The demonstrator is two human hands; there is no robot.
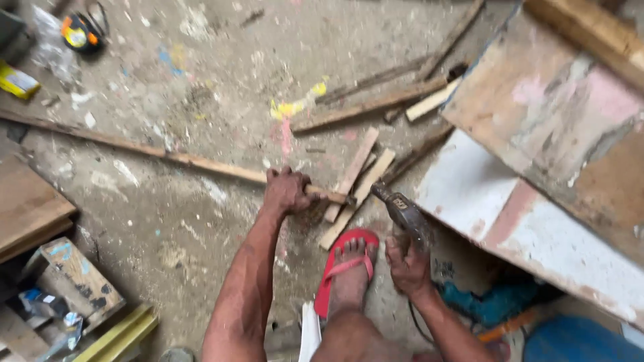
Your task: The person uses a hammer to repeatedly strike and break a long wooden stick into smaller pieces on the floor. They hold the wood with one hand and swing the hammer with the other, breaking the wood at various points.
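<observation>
**Inspector:** Largest item first; the painted board (550, 194) leans at the right, its lower edge close above the work; a wide swing could catch it; that is my judgement, not something seen.

**Clerk:** And the floor (168, 201)?

**Inspector:** Bare concrete, paint-spattered and strewn with offcuts; the long wooden strip (168, 155) lies across it, its near end beside the short slats (355, 181); it rests on nothing but the floor, so a blow may make it skid or bounce.

**Clerk:** The hands?

**Inspector:** The left hand (287, 191) is clenched round the strip near its end; the right hand (408, 265) grasps the handle of a hammer (401, 209), head raised just beside that end; the left fingers sit near the likely strike point, so a glancing blow could land on them.

**Clerk:** Anything smaller?

**Inspector:** A foot in a red sandal (345, 268), toes bare, just below the hammer; a dropped head or a flying splinter could reach it; whether a nail is present I cannot tell.
</observation>
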